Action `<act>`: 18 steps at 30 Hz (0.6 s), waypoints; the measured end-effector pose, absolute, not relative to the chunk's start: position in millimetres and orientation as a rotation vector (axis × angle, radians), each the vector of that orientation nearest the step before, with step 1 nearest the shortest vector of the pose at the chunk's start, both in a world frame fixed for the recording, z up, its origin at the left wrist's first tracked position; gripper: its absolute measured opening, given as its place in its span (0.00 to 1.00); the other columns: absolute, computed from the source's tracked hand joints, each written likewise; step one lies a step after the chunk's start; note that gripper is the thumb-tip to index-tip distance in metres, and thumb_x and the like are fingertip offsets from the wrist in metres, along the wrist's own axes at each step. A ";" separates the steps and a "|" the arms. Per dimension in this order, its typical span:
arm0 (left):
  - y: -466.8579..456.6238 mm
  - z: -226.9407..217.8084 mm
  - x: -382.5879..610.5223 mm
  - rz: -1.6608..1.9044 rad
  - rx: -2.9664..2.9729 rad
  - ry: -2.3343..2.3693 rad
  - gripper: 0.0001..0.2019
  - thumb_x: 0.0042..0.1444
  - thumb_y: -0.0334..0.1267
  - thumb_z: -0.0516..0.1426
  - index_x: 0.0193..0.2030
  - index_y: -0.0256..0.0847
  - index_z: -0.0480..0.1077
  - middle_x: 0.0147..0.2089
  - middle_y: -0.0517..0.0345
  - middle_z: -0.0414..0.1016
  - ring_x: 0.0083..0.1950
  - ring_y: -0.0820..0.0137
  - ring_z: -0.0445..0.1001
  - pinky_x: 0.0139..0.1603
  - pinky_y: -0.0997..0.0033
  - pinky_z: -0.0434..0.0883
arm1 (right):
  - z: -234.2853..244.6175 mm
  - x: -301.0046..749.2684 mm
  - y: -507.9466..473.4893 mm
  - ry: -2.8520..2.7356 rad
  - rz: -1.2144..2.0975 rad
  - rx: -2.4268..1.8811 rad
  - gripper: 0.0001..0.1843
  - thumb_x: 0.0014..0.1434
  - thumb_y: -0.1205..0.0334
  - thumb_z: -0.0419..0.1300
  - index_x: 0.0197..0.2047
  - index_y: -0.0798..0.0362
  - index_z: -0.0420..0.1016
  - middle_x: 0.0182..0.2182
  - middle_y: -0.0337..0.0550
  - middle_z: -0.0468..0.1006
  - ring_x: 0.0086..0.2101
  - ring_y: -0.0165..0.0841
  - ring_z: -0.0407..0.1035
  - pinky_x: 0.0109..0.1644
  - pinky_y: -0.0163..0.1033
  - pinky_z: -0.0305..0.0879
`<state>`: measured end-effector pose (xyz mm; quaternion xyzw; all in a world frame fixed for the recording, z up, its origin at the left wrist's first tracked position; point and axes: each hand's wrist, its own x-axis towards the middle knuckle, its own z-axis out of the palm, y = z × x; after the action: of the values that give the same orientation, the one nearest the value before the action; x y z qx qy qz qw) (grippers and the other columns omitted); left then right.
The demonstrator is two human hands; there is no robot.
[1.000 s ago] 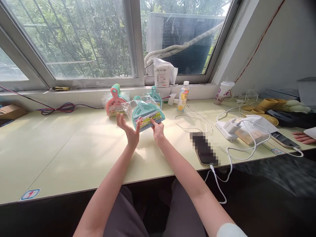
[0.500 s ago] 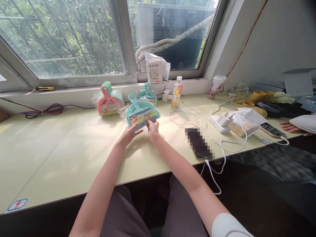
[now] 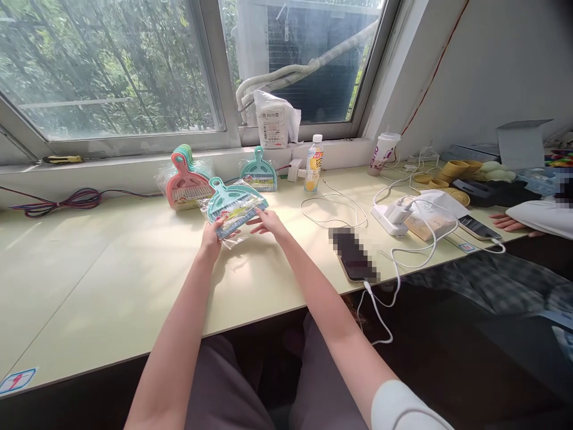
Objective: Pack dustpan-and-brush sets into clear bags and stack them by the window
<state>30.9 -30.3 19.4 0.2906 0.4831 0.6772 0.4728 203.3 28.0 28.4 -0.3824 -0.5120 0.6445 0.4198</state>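
A teal mini dustpan-and-brush set (image 3: 233, 203) in clear plastic wrap is held low over the pale table (image 3: 111, 280), tilted toward flat. My left hand (image 3: 211, 234) grips its near left corner. My right hand (image 3: 267, 221) touches its right edge with fingers stretched out. Behind it stands a stack of wrapped sets with a pink one (image 3: 184, 186) in front, and another teal set (image 3: 258, 172) leans against the sill.
A drink bottle (image 3: 313, 171), white cable (image 3: 333, 209), phone (image 3: 353, 258), charger block (image 3: 394, 215) and cup (image 3: 382, 153) lie to the right. Another person's hand (image 3: 508, 223) rests at the far right edge. Coloured wires (image 3: 58, 200) run along the left back.
My left hand, open and apart at first, took hold of the teal set. The set was lowered and tipped flatter toward the table, and my right hand loosened to its edge.
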 end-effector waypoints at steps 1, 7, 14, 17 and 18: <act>-30.0 20.0 27.5 1.665 0.680 1.187 0.19 0.52 0.30 0.56 0.52 0.33 0.68 0.40 0.49 0.79 0.33 0.62 0.80 0.25 0.70 0.77 | 27.9 204.6 29.1 -1.401 1.518 -1.007 0.20 0.58 0.44 0.65 0.34 0.55 0.78 0.21 0.40 0.80 0.22 0.30 0.73 0.36 0.38 0.73; -26.9 16.6 11.3 1.775 0.541 1.246 0.14 0.52 0.26 0.54 0.47 0.35 0.70 0.33 0.55 0.78 0.31 0.69 0.78 0.28 0.74 0.76 | 17.3 200.7 25.4 -1.814 0.708 -1.246 0.19 0.59 0.42 0.63 0.29 0.49 0.82 0.26 0.47 0.80 0.37 0.40 0.76 0.45 0.42 0.68; -28.4 17.8 10.0 1.736 0.515 1.281 0.17 0.52 0.25 0.56 0.50 0.35 0.70 0.35 0.55 0.78 0.34 0.69 0.79 0.32 0.73 0.77 | 18.1 201.9 17.7 -2.173 0.032 -1.427 0.17 0.66 0.70 0.50 0.50 0.53 0.77 0.51 0.61 0.74 0.49 0.45 0.70 0.46 0.47 0.67; -32.0 23.6 10.1 1.701 0.494 1.228 0.18 0.52 0.24 0.54 0.51 0.33 0.70 0.38 0.51 0.79 0.37 0.65 0.80 0.34 0.67 0.80 | 17.6 209.1 22.3 -2.249 -0.125 -1.259 0.22 0.63 0.75 0.52 0.56 0.48 0.74 0.63 0.57 0.64 0.61 0.48 0.58 0.53 0.50 0.64; -33.6 25.6 9.8 1.679 0.496 1.217 0.18 0.53 0.24 0.53 0.51 0.32 0.70 0.39 0.49 0.79 0.37 0.64 0.80 0.34 0.66 0.80 | 16.7 211.0 24.1 -2.281 -0.141 -1.195 0.23 0.62 0.75 0.54 0.56 0.47 0.73 0.66 0.54 0.62 0.63 0.48 0.54 0.56 0.51 0.61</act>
<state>9.8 -33.6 25.6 0.2036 0.4996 0.6894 0.4834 211.0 24.1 16.7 -0.4451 -0.8496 -0.0524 0.2779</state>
